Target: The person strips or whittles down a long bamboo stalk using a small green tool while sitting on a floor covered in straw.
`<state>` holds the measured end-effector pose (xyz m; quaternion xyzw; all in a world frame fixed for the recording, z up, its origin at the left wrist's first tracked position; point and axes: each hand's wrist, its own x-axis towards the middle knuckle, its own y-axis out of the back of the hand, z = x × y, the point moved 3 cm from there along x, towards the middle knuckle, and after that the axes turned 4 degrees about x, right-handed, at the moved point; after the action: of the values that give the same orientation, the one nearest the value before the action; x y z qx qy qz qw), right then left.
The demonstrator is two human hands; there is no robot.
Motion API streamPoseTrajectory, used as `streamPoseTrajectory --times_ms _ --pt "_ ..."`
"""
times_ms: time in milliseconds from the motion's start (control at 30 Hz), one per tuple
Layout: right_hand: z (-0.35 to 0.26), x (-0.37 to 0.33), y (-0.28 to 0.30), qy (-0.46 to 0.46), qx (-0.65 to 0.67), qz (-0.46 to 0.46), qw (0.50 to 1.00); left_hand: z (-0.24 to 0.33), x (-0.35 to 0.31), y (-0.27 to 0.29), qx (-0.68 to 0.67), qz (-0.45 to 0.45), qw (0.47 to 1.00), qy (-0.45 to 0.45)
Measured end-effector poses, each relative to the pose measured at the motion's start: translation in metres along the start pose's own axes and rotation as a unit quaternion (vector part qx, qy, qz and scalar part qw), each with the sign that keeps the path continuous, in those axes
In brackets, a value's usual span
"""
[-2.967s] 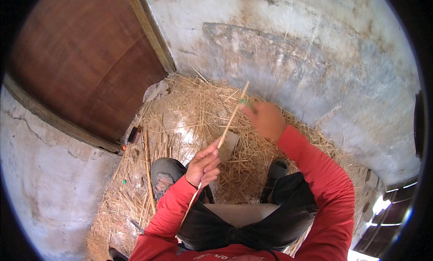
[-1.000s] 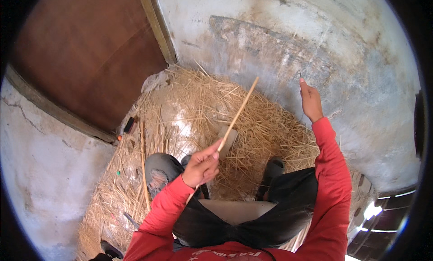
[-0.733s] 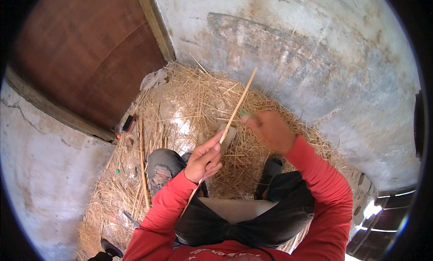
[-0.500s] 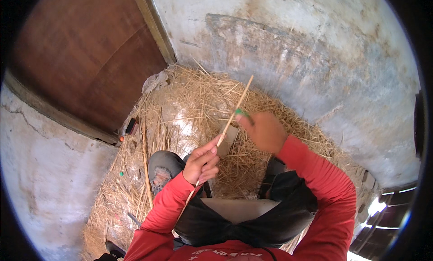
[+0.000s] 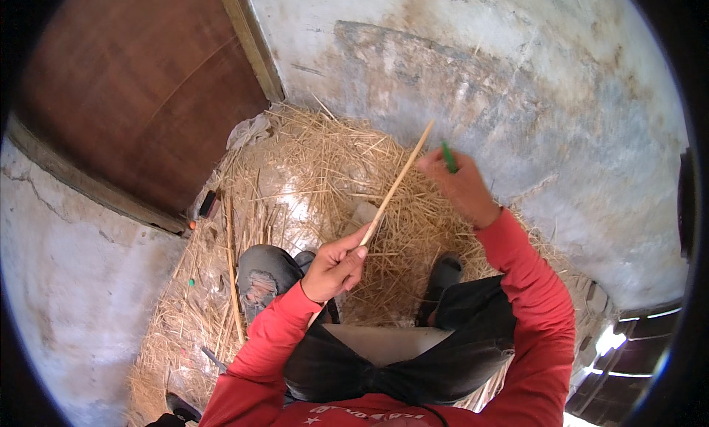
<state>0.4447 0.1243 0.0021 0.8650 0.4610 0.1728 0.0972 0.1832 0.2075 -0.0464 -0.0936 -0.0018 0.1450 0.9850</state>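
A thin, pale stick [image 5: 402,174] slants up and to the right across my lap. Its lower part is wrapped in the fingers of my left hand [image 5: 332,270], and its lower end runs behind the left wrist. Close to the stick's far tip, on the right, my right hand [image 5: 465,189] is slightly blurred and raised apart from it. Between its fingers is a small, narrow green piece [image 5: 449,157], too small to name more exactly.
Loose straw-like shavings [image 5: 332,154] cover the floor around my feet. A longer stick [image 5: 233,272] lies at my left knee. A small dark block [image 5: 209,203] sits by the brown door panel [image 5: 140,87]. A stained wall [image 5: 517,80] rises ahead and right.
My right hand has moved up and right, from beside the stick's middle to near its far tip, carrying the green piece. The stick has tilted slightly right in my left hand.
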Motion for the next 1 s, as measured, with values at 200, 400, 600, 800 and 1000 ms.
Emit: streamPoseTrajectory --times_ms 200,400,600,800,1000 --pt "-0.001 -0.025 -0.069 -0.059 0.047 -0.18 0.981 -0.005 0.006 0.003 -0.006 0.015 0.999 0.029" --pt "-0.034 -0.034 -0.069 0.054 -0.108 -0.147 0.982 0.001 0.004 0.015 -0.006 0.089 0.996 0.03" --pt "-0.047 -0.045 -0.076 0.026 -0.249 -0.196 0.948 -0.005 0.003 0.014 -0.106 0.107 0.988 0.017" --pt "-0.028 -0.018 -0.066 -0.056 -0.311 -0.109 0.942 -0.013 0.006 0.021 -0.146 0.097 0.984 0.031" --pt "0.021 0.029 0.048 -0.061 -0.257 0.09 0.96 -0.002 -0.014 0.008 -0.072 0.063 0.995 0.016"
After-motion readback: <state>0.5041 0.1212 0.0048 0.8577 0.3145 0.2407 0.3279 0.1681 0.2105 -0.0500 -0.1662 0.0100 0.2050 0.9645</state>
